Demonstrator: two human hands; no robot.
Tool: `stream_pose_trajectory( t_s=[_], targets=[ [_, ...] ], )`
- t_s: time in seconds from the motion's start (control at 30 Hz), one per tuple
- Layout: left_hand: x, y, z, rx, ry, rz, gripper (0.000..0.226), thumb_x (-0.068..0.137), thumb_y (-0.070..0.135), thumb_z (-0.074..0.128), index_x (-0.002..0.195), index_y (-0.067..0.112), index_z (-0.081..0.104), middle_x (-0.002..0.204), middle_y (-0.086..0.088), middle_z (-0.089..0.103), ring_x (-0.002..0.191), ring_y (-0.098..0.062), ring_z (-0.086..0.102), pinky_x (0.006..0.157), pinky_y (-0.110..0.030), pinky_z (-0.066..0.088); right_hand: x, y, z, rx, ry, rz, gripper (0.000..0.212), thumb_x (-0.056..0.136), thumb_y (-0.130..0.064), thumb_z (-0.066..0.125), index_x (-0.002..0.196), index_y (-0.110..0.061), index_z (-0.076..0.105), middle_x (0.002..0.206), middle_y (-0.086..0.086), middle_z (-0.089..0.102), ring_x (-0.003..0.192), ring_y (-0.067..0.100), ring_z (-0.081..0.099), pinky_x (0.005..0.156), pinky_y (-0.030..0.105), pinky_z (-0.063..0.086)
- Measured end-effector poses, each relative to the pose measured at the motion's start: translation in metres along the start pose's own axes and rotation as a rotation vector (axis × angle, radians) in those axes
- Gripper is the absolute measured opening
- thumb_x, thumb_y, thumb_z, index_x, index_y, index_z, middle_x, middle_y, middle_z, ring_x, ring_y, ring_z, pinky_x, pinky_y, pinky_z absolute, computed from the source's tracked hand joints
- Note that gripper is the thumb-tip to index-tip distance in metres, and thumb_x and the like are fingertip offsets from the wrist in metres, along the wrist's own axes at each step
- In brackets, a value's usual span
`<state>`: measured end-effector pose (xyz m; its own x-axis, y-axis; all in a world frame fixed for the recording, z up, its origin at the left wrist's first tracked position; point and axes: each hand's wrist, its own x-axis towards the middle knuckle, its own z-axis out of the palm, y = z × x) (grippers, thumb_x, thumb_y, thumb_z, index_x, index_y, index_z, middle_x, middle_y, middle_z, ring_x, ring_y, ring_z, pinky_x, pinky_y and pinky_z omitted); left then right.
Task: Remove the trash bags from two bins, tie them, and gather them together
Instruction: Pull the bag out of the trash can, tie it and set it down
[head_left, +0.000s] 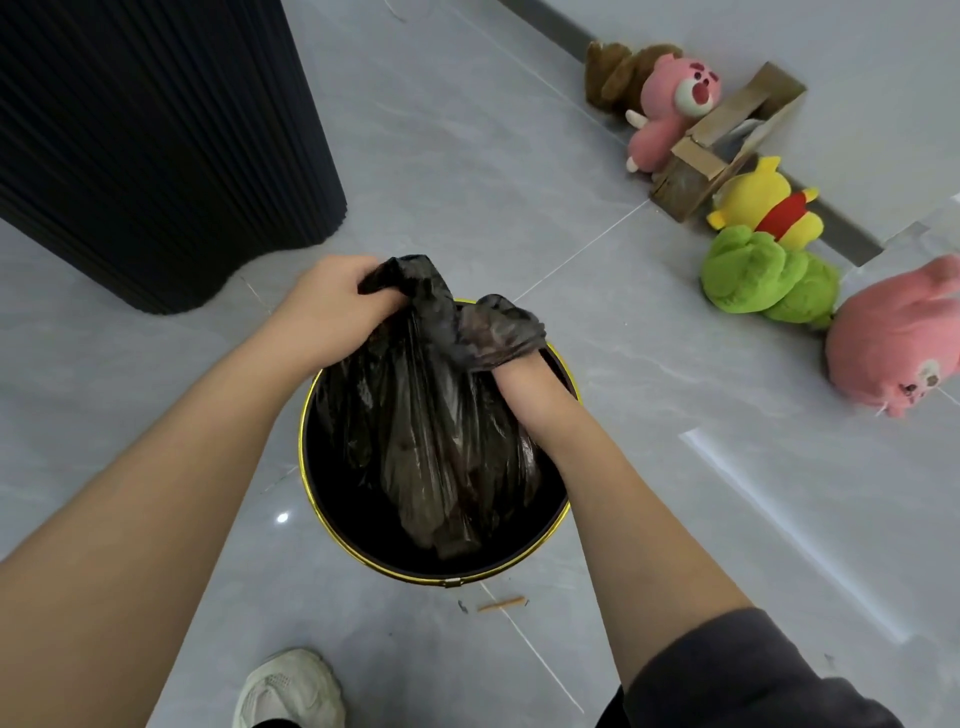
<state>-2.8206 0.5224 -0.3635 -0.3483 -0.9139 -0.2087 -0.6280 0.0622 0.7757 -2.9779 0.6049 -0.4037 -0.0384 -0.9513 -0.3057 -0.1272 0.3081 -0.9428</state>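
A round black bin with a gold rim (311, 395) stands on the grey tiled floor below me. A black trash bag (431, 441) hangs inside it, its top pulled up into two gathered ends. My left hand (332, 306) is closed on the left end, above the bin's far rim. My right hand (524, 387) grips the right end, and the plastic covers most of its fingers. The bag's lower part still sits within the bin. No second bin is in view.
A tall dark ribbed column (156, 145) stands at the upper left. Several plush toys (763, 280) and a cardboard box (727, 140) lie along the wall at the right. A small brown stick (501, 604) lies by the bin. My white shoe (291, 686) is at the bottom.
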Motion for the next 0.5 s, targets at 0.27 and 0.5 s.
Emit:
stream_pose_trajectory(
  t_s=[0.27,0.5],
  targets=[
    [0.0036,0.0051,0.0100,-0.451,0.101,-0.131,0.016,0.086,0.005,0.062,0.079,0.020,0.063,0.078,-0.002,0.066,0.072,-0.015,0.062,0.080,-0.033,0.052,-0.0041,0.0065,0.0068,-0.186,0.085,-0.203,0.019,0.094,-0.011,0.050,0.097,0.001,0.064,0.099,0.011,0.066,0.094,0.005,0.061,0.078,0.011,0.044],
    [0.0033,0.0001,0.0027,-0.526,0.061,-0.087,0.021,0.086,-0.003,0.059,0.092,0.017,0.063,0.088,-0.001,0.069,0.078,-0.012,0.067,0.075,-0.025,0.056,-0.0014,0.0080,0.0046,-0.244,0.089,-0.154,0.029,0.096,0.010,0.028,0.111,0.003,0.053,0.092,0.000,0.046,0.084,0.007,0.041,0.075,-0.002,0.031]
  ],
)
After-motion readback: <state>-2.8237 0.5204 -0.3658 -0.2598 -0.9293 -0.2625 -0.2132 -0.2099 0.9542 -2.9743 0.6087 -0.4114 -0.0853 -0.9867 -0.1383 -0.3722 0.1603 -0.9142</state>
